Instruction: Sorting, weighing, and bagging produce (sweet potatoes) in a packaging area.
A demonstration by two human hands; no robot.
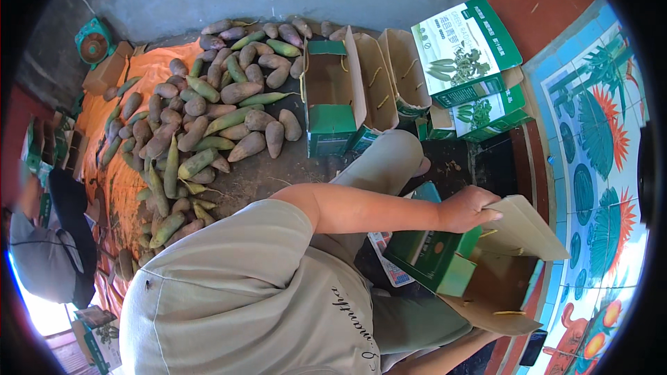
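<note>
A green cardboard carton (500, 281) with brown insides and yellow cord handles is tilted in front of me, its top flaps raised. The fingers of my left hand (467, 210) are closed around the edge of its far flap (524, 226). Along the carton's near side lies my right hand (486, 337), only partly in view; its fingers are hidden by the lower flap. Beneath the carton, a flat white and red printed thing (390, 260) shows in part.
Long green and brownish-purple root vegetables (198, 125) are heaped on an orange sheet (114, 198). Several open cartons (333, 97) stand ahead, beside printed green-and-white boxes (458, 48). A tiled wall (590, 167) bounds the right. Another person (48, 257) is at far left.
</note>
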